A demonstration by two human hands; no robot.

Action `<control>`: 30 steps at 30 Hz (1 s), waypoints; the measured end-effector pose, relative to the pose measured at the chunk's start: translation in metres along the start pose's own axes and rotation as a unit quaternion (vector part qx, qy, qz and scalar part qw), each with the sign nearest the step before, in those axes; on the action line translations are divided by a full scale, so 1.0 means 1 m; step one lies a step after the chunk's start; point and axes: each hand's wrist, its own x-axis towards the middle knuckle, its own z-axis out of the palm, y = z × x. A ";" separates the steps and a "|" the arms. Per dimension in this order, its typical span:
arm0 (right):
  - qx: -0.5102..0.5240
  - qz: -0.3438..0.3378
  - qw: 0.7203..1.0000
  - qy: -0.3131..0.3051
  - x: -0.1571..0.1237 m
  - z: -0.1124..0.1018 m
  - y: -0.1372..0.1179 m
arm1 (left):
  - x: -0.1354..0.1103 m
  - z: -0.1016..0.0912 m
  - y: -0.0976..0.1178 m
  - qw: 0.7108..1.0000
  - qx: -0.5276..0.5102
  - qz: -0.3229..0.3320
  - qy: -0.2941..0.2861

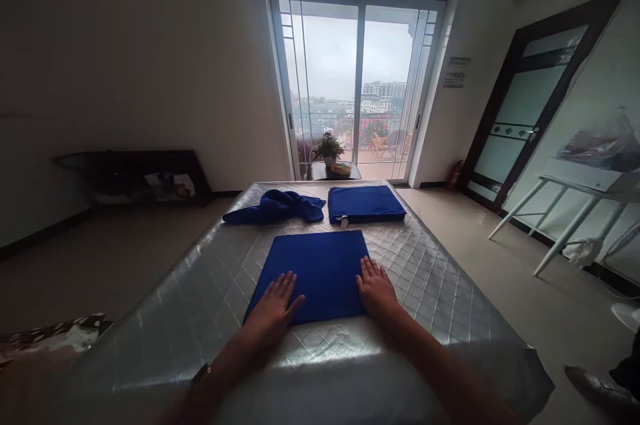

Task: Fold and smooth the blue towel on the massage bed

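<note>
A blue cloth (323, 268), folded into a flat rectangle, lies in front of me on a silvery quilted mattress (425, 271). On its near left part rests my left hand (277, 301), fingers stretched out and thumb apart. My right hand (375, 285) lies flat along the cloth's right edge, also with fingers extended. Neither hand grips anything. Beyond the cloth, to the right, sits a neat folded blue stack (367, 203) with a small white tag at its near edge. A crumpled blue cloth (280, 206) lies at the far left of the mattress.
Behind the mattress a small table (313, 172) bears a potted plant (328, 147) before the sliding glass door (325, 65). To the right stands a white-legged stool (570, 231) with a plastic bag on it. Someone's shoe (595, 388) shows at lower right.
</note>
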 end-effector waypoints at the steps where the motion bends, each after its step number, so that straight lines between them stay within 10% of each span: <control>1: -0.008 -0.002 1.000 0.008 0.000 -0.001 -0.001 | -0.008 0.002 -0.010 1.000 0.008 -0.017 0.007; 12: -0.014 -0.006 1.000 -0.009 -0.053 0.002 -0.002 | -0.016 0.007 -0.021 0.998 0.047 -0.041 0.009; 15: -0.001 0.000 1.000 -0.024 -0.057 0.005 -0.001 | -0.004 0.000 0.013 0.998 0.050 -0.042 -0.013; 23: 0.015 -0.012 0.999 -0.032 -0.055 0.008 0.007 | 0.052 0.002 0.147 0.979 -0.022 0.202 -0.016; 30: 0.024 0.003 0.999 -0.040 -0.057 0.001 0.002 | 0.036 0.018 0.094 0.988 -0.025 0.154 -0.016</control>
